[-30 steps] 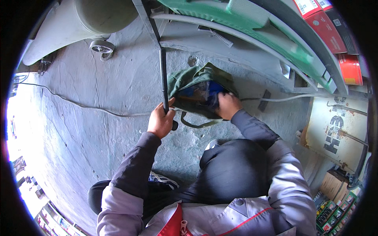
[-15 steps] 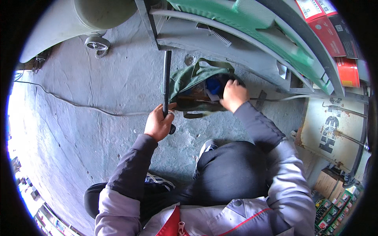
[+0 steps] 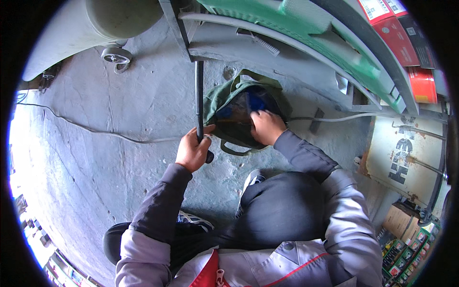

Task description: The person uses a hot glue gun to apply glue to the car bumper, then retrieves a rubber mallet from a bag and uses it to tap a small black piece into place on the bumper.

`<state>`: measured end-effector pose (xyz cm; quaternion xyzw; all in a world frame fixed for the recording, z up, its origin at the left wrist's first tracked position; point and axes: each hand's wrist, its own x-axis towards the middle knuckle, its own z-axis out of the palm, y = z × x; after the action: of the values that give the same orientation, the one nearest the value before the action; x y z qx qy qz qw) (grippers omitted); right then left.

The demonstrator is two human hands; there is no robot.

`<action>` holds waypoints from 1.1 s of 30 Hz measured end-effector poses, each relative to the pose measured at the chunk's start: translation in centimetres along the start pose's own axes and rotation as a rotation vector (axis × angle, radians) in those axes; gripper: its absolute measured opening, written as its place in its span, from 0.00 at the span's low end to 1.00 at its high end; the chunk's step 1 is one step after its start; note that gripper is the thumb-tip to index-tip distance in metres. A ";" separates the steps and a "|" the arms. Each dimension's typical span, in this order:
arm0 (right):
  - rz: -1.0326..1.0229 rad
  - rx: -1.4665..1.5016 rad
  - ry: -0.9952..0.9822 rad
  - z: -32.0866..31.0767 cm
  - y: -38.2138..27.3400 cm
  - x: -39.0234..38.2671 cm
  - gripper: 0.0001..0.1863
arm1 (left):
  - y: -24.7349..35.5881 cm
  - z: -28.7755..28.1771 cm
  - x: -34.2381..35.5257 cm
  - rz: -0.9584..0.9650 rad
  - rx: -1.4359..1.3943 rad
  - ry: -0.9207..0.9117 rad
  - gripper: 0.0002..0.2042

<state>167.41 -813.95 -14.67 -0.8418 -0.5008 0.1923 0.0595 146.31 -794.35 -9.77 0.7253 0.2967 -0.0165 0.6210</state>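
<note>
My left hand (image 3: pixel 193 150) grips a long black bar (image 3: pixel 199 95) that points away from me, its index finger near the left edge of an open green canvas bag (image 3: pixel 217 98) on the floor. My right hand (image 3: pixel 265 125) is in the mouth of the bag, fingers curled, and what they hold, if anything, is hidden. Blue items (image 3: pixel 257 100) and clear plastic show inside the bag, too dim to make out fully.
A pale tank (image 3: pixel 67 43) with a wheel stands upper left. A metal rack (image 3: pixel 174 24) with green panels (image 3: pixel 344 52) runs along the top right, red boxes (image 3: pixel 394 40) beside it. A cable (image 3: pixel 114 134) crosses the floor. A rusty white metal case (image 3: pixel 387 153) lies right.
My right hand lifted to the bag's far right side half a second ago and has since come down and leftward into its opening. My left hand still grips the bar, slightly shifted.
</note>
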 end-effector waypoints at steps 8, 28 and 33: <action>-0.139 -0.210 0.011 1.1 -1.9 8.2 0.28 | 0.4 -0.4 0.5 -0.022 -0.073 0.097 0.26; -0.214 -0.147 -0.542 -2.9 0.4 2.5 0.14 | -0.2 0.2 -0.1 0.004 0.101 0.115 0.29; -0.220 0.018 -0.038 -2.3 -0.9 5.5 0.14 | 0.0 0.0 0.7 -0.007 0.032 0.170 0.28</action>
<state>169.89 -808.53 -13.75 -0.7775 -0.5894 0.2050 0.0780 146.88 -794.11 -10.02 0.7327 0.3505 0.0381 0.5821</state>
